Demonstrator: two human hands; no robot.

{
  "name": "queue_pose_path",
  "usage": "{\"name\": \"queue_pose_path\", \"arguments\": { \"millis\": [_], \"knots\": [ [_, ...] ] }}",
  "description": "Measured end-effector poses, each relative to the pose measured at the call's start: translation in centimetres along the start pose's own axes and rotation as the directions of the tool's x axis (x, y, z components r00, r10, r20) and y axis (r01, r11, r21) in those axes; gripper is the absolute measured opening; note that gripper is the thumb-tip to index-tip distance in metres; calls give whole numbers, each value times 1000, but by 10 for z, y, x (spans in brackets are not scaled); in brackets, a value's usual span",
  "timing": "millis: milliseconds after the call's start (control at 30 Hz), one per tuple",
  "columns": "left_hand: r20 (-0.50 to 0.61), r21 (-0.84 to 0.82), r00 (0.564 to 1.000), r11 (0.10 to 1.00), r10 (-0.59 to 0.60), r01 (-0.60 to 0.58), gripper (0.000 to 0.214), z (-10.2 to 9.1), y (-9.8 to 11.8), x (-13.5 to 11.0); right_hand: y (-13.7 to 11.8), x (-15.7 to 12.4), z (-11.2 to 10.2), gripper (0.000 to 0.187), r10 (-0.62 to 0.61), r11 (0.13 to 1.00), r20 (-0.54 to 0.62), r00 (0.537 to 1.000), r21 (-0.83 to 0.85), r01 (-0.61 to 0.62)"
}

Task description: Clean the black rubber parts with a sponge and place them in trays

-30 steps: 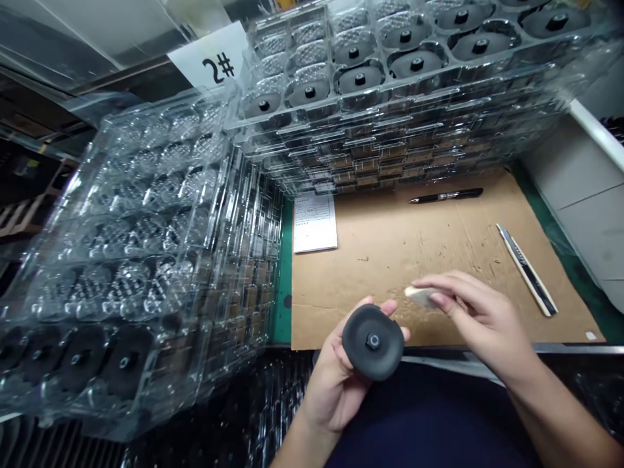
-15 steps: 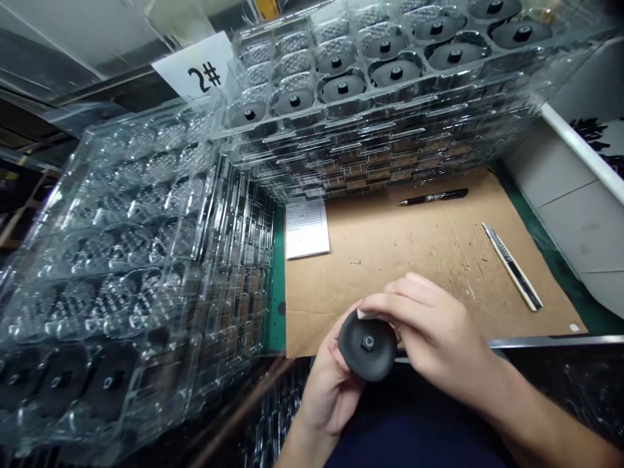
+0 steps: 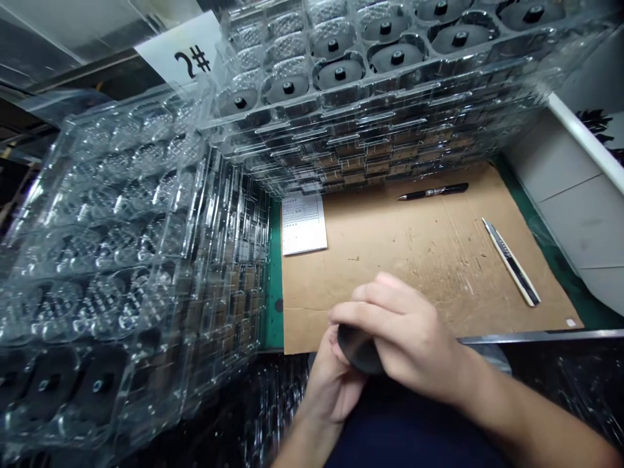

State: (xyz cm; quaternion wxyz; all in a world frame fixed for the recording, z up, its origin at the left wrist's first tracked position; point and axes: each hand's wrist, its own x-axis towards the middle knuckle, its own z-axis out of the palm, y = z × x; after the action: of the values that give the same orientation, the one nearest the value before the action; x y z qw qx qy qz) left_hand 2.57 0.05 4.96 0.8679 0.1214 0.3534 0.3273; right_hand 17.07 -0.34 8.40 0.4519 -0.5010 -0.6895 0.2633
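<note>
A black round disc, slightly dished, is held low in front of my body, just off the near edge of the cardboard. My left hand grips it from below and from the left. My right hand is closed over its top and right side, with curled fingers at its far rim. Those fingers cover the disc's centre. Whether the right fingertips also pinch something small is hidden.
Stacked clear plastic trays stand at the back, some pockets holding black discs. Another tray stack rises at left. On the cardboard lie a paper slip, a pen and a utility knife. A "2#" sign stands behind.
My right hand has moved left and over the disc, covering the central stub that showed before. A small white bit at my right fingertips is now out of sight. The view has shifted slightly.
</note>
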Motion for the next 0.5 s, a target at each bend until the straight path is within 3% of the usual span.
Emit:
{"name": "queue_pose_path", "arguments": {
  "millis": [100, 167, 233, 333, 400, 500],
  "knots": [
    [88, -24, 996, 1000, 16, -14, 44, -4, 5, -3, 18, -19, -10, 26, 247, 963, -19, 969, 112, -244],
    [136, -37, 991, 999, -6, 11, 53, -6, 8, -7, 34, -40, -15, 22, 435, 890, -46, 899, 170, -422],
    [163, -63, 986, 998, -20, 31, 54, -6, 12, -9, 47, -61, -18, 18, 546, 827, -59, 835, 196, -527],
    [208, -97, 977, 994, -38, 59, 58, -4, 14, -9, 55, -78, -18, 17, 614, 781, -40, 788, 176, -599],
    [228, -93, 972, 993, -51, 74, 63, -1, 14, -7, 50, -74, -21, 17, 616, 785, -74, 784, 132, -605],
    [228, -57, 971, 995, -64, 79, 65, 0, 12, -5, 28, -49, -25, 22, 495, 866, -177, 851, 20, -499]
  ]
}}
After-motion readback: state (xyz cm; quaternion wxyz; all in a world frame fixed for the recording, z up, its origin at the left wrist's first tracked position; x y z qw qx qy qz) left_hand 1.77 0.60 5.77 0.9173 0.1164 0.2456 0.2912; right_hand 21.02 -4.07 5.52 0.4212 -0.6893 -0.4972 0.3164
